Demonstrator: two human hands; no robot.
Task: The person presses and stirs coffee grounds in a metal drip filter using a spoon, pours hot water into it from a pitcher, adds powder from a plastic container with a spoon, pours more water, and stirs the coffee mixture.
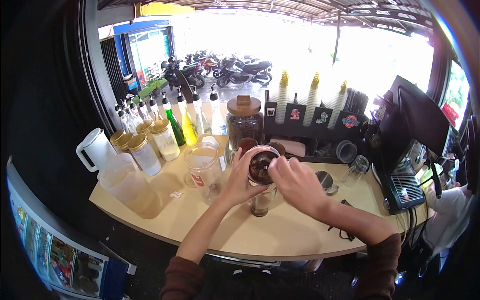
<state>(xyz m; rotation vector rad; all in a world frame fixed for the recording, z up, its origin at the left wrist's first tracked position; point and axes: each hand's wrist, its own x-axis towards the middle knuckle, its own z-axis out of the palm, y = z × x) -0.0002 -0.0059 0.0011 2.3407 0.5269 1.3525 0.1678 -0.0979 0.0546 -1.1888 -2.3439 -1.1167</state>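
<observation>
Cup (261,171), dark inside, is between left hand (240,178) and right hand (299,186). Well left of the left hand stands a cloudy pitcher (126,182); nearer that hand, a clear jug (204,169). The left hand grips the cup's side; the right bunches its fingers at the rim, I can't tell around what. Just right of it, a mug (326,181).
</observation>
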